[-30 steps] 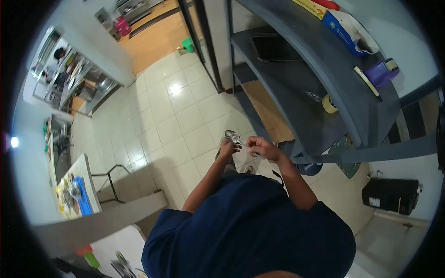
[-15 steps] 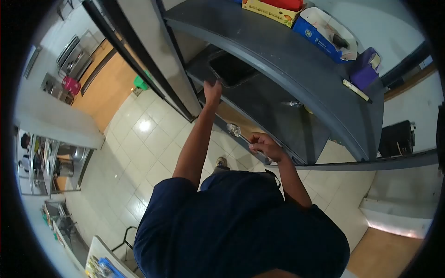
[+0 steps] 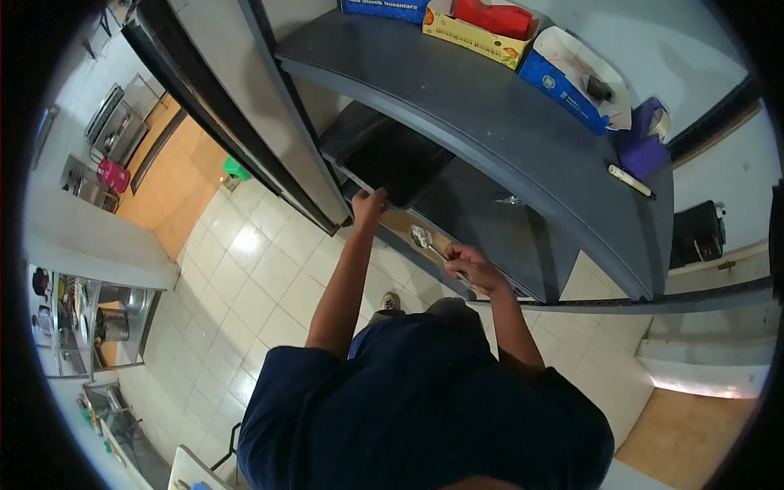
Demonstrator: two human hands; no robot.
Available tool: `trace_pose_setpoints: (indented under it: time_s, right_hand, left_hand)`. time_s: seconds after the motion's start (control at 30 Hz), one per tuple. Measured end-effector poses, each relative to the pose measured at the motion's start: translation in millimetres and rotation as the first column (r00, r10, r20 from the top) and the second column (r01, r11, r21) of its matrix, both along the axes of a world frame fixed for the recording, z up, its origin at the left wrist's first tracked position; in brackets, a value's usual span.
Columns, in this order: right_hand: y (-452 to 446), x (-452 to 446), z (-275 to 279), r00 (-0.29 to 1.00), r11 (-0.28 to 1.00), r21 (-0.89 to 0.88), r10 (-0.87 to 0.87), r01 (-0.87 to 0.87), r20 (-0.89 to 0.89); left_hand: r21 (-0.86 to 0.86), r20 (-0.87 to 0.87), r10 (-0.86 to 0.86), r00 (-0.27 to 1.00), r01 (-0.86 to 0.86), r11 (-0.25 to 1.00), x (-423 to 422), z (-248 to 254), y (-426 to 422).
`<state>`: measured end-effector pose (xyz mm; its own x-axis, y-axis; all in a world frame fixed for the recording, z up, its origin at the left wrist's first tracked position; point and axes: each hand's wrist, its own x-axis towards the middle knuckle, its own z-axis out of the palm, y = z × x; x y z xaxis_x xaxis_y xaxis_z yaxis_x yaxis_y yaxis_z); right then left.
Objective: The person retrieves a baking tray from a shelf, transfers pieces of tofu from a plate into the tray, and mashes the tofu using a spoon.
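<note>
My left hand (image 3: 370,206) grips the near edge of a black tray (image 3: 394,159), which lies on the shelf under the grey counter and reaches its front edge. My right hand (image 3: 474,268) is closed around the handle of a metal spoon (image 3: 421,238). The spoon's bowl points up and left and carries something pale. Deeper on the same lower shelf lies a small shiny clear item (image 3: 510,199), too small to name.
Along the curved grey counter top (image 3: 457,98) stand a yellow box (image 3: 469,41) with red contents, a blue box (image 3: 563,94), a purple holder (image 3: 643,139) and a marker (image 3: 631,181). A dark-framed panel (image 3: 237,114) rises at left. Pale floor tiles (image 3: 269,261) lie below.
The black tray has slid toward me to the shelf's front edge, with my left hand on it. My right hand still holds the spoon, whose bowl has turned slightly.
</note>
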<state>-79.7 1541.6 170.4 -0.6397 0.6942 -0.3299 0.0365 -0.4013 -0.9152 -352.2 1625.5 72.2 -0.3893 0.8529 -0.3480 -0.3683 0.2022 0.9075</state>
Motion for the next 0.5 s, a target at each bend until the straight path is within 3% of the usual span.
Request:
trace_pose_setpoints:
  time_s: [0.2,0.3,0.5]
  right_hand:
    - [20,-10,4,0.981,0.981,0.059,0.183,-0.187,0.057]
    - [24,-6,6,0.962,0.959,0.094,0.271,-0.267,-0.029]
    - [11,17,-14,0.960,0.957,0.078,0.281,-0.279,-0.014]
  left_hand:
    - [-0.017,0.073,0.112,0.991,-0.111,0.994,3,3,-83]
    - [0.031,0.097,0.204,0.974,-0.207,0.978,15,10,-127]
    - [0.099,0.076,0.348,0.934,-0.354,0.930,42,2,-218]
